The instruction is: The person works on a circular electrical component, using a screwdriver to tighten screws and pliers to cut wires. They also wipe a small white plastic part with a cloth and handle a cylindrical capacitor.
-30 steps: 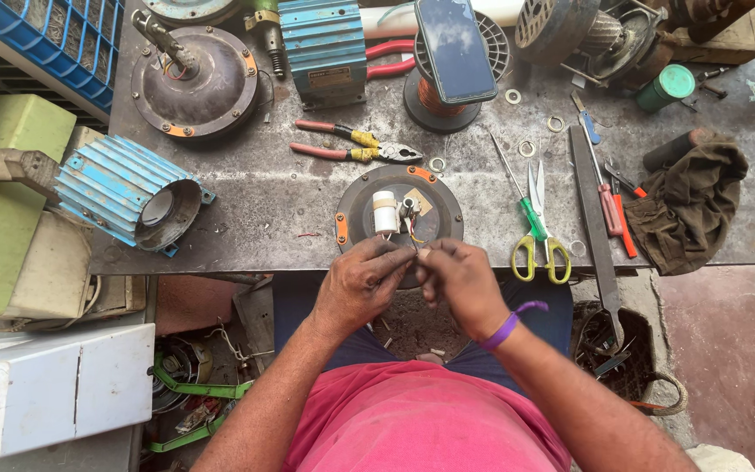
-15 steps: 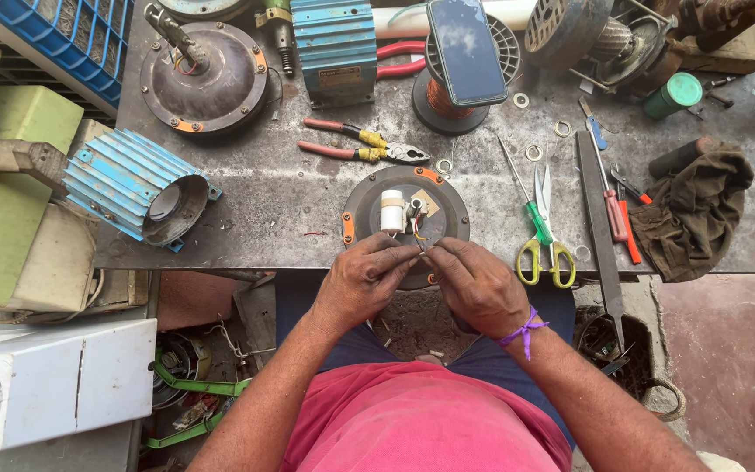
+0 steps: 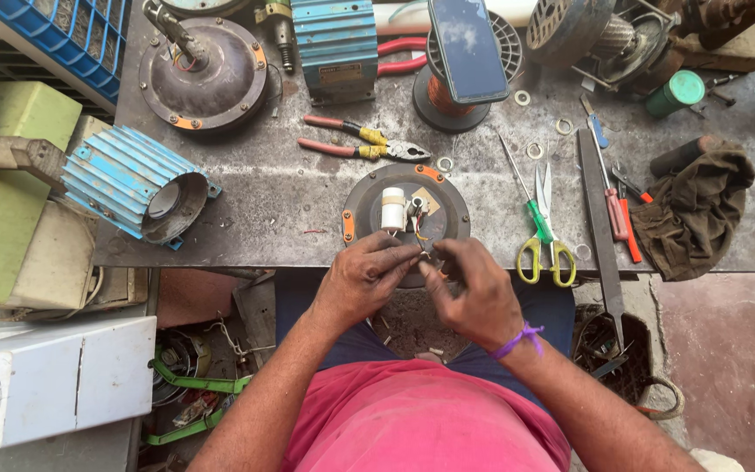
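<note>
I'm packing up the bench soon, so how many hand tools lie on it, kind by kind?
Pliers: 1
Scissors: 1
Screwdrivers, one blue-handled and one red-handled: 2
Long flat file: 1
Total: 5 that can be told apart; red handles behind the phone stay unidentified.

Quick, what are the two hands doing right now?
Left hand: fingers pinched on thin wires of the round motor.
Right hand: pinched on those wires too.

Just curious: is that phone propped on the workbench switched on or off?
Off, it seems: the phone leans on a wire spool, its screen dark, only mirroring sky.
</note>
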